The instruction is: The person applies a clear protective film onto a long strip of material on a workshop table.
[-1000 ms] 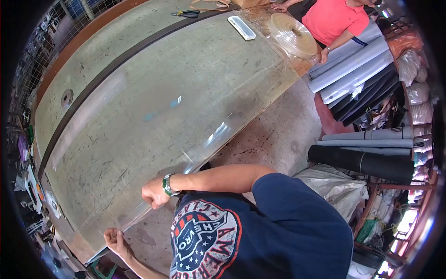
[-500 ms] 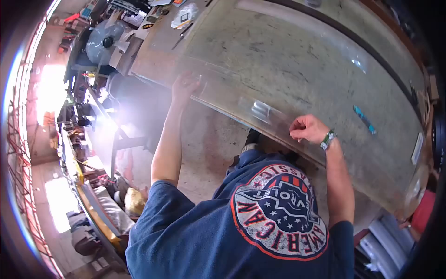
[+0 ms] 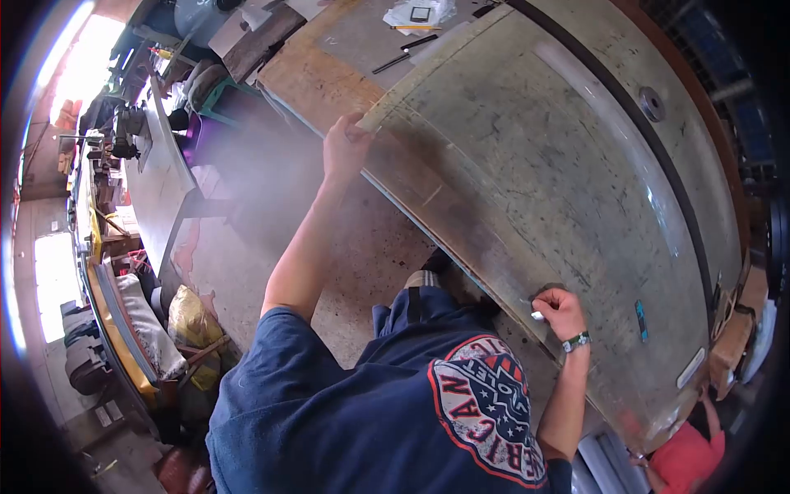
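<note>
My left hand (image 3: 347, 146) is closed at the worktable's near edge, its fingers curled and pinched at the left end of a see-through plastic strip (image 3: 537, 315). Lower right, my right hand (image 3: 558, 313) pinches the other end between thumb and fingertips, where a small bright glint shows. Between the hands the strip is hard to make out against the brown edge of the worktable (image 3: 527, 156). A green patterned band circles my right wrist. To the right of that hand lies a turquoise cutter-like tool (image 3: 641, 321).
Dark slim tools (image 3: 403, 54) and a clear bag (image 3: 420, 14) lie at the table's far left. A round disc (image 3: 652, 104) sits beyond a dark strip. A person in red (image 3: 687, 453) is at lower right, near grey rolls (image 3: 605, 465). Padded pieces (image 3: 144, 325) stand at left.
The view has turned and shifted. My right hand has moved lower and nearer the table's near edge. The strip's broad glare between my hands has gone. More of the person in red shows.
</note>
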